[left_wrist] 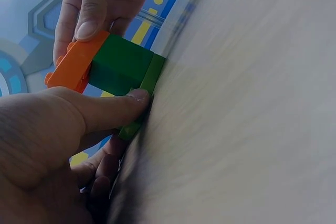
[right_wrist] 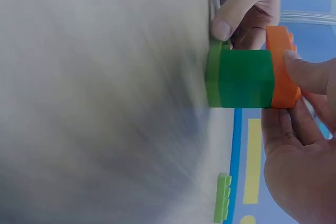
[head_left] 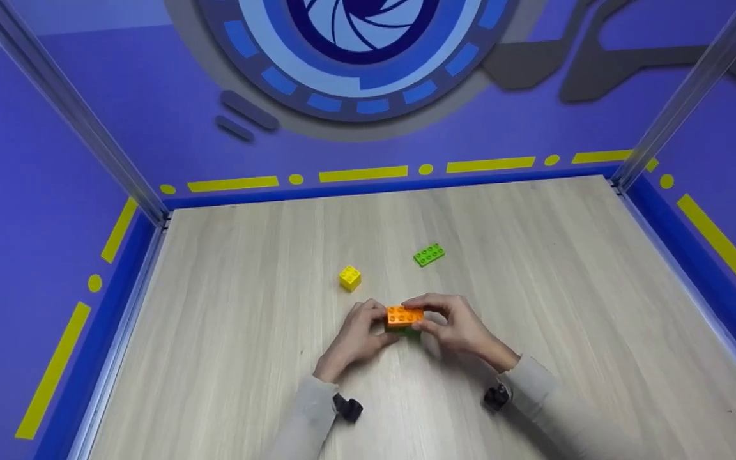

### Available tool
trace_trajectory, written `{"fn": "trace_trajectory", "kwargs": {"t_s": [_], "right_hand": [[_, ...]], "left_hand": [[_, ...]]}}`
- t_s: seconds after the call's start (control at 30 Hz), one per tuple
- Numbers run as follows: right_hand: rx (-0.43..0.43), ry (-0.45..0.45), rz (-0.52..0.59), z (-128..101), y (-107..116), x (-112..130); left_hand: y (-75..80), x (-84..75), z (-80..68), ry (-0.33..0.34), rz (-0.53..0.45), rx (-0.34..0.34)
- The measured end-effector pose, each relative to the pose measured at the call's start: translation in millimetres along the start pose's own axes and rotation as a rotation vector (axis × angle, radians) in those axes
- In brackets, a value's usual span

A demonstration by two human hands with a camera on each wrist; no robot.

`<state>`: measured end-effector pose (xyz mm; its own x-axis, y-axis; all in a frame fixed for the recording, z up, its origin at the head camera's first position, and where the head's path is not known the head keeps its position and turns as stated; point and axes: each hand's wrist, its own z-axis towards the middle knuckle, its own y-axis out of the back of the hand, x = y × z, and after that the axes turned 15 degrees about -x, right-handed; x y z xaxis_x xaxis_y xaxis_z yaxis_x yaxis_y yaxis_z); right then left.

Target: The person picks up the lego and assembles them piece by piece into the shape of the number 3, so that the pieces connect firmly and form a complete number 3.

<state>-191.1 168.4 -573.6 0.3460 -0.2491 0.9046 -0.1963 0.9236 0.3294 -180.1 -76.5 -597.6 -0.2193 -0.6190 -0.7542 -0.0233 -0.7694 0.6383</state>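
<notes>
Fingers of both hands close on one small stack of plastic bricks near the middle of the wooden table. The left hand pinches the stack's base, its thumb pressed against the thin light green plate that lies flat on the wood. The right hand curls over the top, its thumb and fingers gripping the orange brick, which caps the stack. Between plate and orange brick sits a dark green block, smooth-sided and square-cornered.

The orange brick is flat and oblong, with round studs on its upper face. All three pieces are glossy moulded plastic; the table is pale, matte wood grain in long planks.

Just beyond the stack, to its left, stands a small yellow cube brick, apart from both hands. Farther beyond the stack, to its right, lies a loose light green studded plate, well apart from the fingers.

On every side of the stack there is broad bare wood. The table ends at blue walls with yellow dashes, well away from the stack, with metal posts at the far corners.
</notes>
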Motion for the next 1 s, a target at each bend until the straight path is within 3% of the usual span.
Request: {"fn": "trace_trajectory", "kwargs": {"t_s": [0.2, 0.5, 0.7, 1.0], "right_hand": [[-0.017, -0.024, 0.042, -2.3, -2.7, -5.3], [-0.048, -0.191, 0.149, -8.0, -5.4, -14.6], [-0.064, -0.206, 0.161, -9.9, -6.7, -14.5], [-0.117, -0.203, 0.183, -10.5, -9.5, -16.2]], "left_hand": [[1.9, -1.2, 1.5, -0.003, 0.002, 0.004], [2.1, -0.8, -1.2, 0.017, 0.006, 0.011], [7.0, -5.5, 0.4, 0.033, -0.016, 0.039], [27.4, -10.3, 3.7, 0.054, -0.06, 0.085]]}}
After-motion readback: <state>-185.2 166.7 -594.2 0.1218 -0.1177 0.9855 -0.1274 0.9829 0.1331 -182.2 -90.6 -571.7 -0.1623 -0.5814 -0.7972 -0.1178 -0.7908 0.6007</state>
